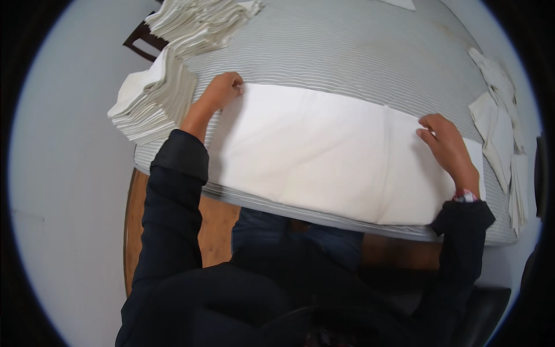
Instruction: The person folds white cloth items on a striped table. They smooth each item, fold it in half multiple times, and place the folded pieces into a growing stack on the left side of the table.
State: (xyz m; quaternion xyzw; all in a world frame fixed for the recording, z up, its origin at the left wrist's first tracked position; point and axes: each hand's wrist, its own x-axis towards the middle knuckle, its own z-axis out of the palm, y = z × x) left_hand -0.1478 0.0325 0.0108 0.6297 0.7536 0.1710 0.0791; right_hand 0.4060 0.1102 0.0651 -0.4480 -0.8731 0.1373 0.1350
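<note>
A white cloth lies in a long folded band on a table covered with a grey striped cloth, along the edge nearest me. At its upper left corner is my left hand, its fingertips pinched on the cloth's edge. My right hand is over the right part of the upper edge, thumb and fingers curled with a small gap between them; whether it grips the cloth I cannot tell. A crease runs across the cloth left of my right hand.
Stacks of folded white cloths stand at the table's left, with more behind them. Loose white cloths lie crumpled at the right edge. Part of a dark wooden chair shows beyond the left stacks. Another white piece is at the far edge.
</note>
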